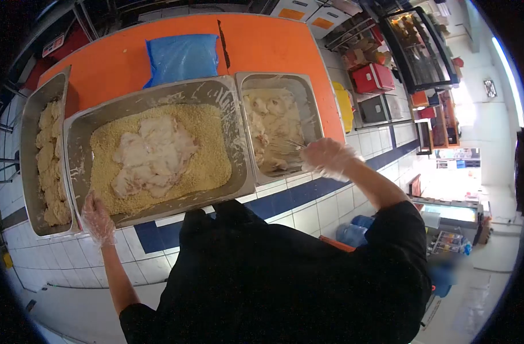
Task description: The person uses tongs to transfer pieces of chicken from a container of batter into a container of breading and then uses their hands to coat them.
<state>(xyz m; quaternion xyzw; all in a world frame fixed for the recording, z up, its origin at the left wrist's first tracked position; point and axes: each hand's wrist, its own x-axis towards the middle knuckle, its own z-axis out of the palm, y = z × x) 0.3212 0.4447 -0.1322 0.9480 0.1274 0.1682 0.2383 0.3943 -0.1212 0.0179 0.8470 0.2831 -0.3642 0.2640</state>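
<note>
My left hand point(97, 218), in a clear plastic glove, rests at the near left corner of the large metal tray point(239, 155), its fingers stretched out along the rim. Inside that tray, pale yellow crumbs point(213, 132) surround a heap of wet, batter-coated pieces point(153, 152) that look like raw chicken. My gloved right hand point(329, 156) is closed at the near right side of the smaller metal tray point(311, 109). From its fingers a thin-wired metal utensil, apparently a whisk point(293, 144), reaches into creamy batter point(285, 123) with more pieces. The handle is hidden in my grip.
On the left, a narrow metal tray point(28, 172) holds several crumbed pieces point(53, 163). A blue plastic bag point(181, 59) lies on the orange table point(267, 43) behind the large tray. A red cooler point(372, 78) and a glass display case point(419, 49) stand beyond the right side.
</note>
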